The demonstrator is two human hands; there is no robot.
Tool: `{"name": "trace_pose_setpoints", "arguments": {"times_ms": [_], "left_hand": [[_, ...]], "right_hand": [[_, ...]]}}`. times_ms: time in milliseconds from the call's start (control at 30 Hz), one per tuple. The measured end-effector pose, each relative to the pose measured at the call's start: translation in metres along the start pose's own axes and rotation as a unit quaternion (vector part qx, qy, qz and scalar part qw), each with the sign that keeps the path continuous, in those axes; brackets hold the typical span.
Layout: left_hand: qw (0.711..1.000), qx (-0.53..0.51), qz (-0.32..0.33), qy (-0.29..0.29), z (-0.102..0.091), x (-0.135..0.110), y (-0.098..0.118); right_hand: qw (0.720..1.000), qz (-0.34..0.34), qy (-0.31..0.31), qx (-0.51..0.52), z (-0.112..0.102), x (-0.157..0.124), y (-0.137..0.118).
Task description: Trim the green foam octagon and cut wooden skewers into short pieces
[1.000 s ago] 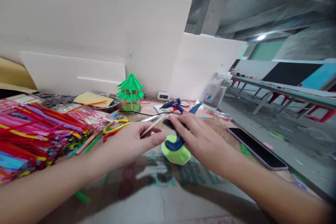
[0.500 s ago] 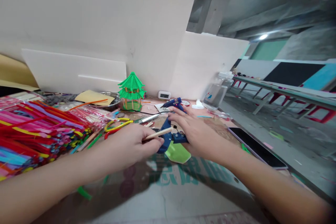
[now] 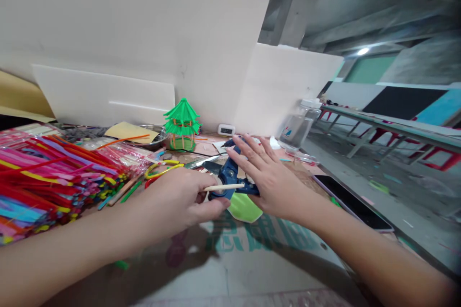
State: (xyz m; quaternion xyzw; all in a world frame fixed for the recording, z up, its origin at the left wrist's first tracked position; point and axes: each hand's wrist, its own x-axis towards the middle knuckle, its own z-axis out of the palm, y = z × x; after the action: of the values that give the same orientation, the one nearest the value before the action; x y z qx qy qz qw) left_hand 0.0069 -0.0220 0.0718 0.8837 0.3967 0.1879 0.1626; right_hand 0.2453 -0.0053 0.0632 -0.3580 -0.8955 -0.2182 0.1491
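Observation:
A thin wooden stick (image 3: pixel 225 187) is pinched between the thumb and fingers of my left hand (image 3: pixel 183 196). It points right, across the front of a blue hand cutter (image 3: pixel 228 172) with bolted joints. My right hand (image 3: pixel 270 175) is around the cutter's handles, fingers stretched far over the upper one and palm against the lower one. The cutter's handles are spread apart; a dark blade-like part points left. Below it, a light green hexagonal piece (image 3: pixel 245 207) lies on the printed board (image 3: pixel 259 268). The stick's left end is hidden in my left hand.
Bundles of coloured pipe cleaners (image 3: pixel 54 172) fill the left. Behind are yellow-handled scissors (image 3: pixel 163 169), a green pagoda model (image 3: pixel 182 127), a small digital clock (image 3: pixel 226 129) and a glue gun (image 3: pixel 230 143), mostly covered by my fingers. A phone (image 3: pixel 353 204) and clear bottle (image 3: pixel 300 122) stand right.
The cutter has turned in my right hand, its blade part now pointing left, and the fingers have spread. The stick has swung closer to level. My right hand now covers most of the glue gun.

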Motion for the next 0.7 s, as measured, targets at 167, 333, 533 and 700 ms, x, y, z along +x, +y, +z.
{"name": "trace_pose_setpoints", "arguments": {"times_ms": [167, 333, 533, 700], "left_hand": [[0.999, -0.028, 0.007, -0.023, -0.003, 0.001, -0.004], [0.999, -0.02, 0.027, -0.012, -0.002, 0.002, 0.001], [1.0, -0.018, -0.008, -0.02, 0.0, -0.005, 0.007], [1.0, -0.026, 0.003, -0.018, 0.001, -0.012, 0.004]], "right_hand": [[0.997, -0.018, -0.026, 0.066, 0.007, -0.001, 0.009], [0.99, -0.029, -0.055, 0.123, 0.015, -0.004, 0.008], [0.971, -0.05, -0.094, 0.216, 0.012, -0.005, 0.004], [0.963, -0.036, -0.114, 0.24, 0.002, -0.004, 0.002]]}}
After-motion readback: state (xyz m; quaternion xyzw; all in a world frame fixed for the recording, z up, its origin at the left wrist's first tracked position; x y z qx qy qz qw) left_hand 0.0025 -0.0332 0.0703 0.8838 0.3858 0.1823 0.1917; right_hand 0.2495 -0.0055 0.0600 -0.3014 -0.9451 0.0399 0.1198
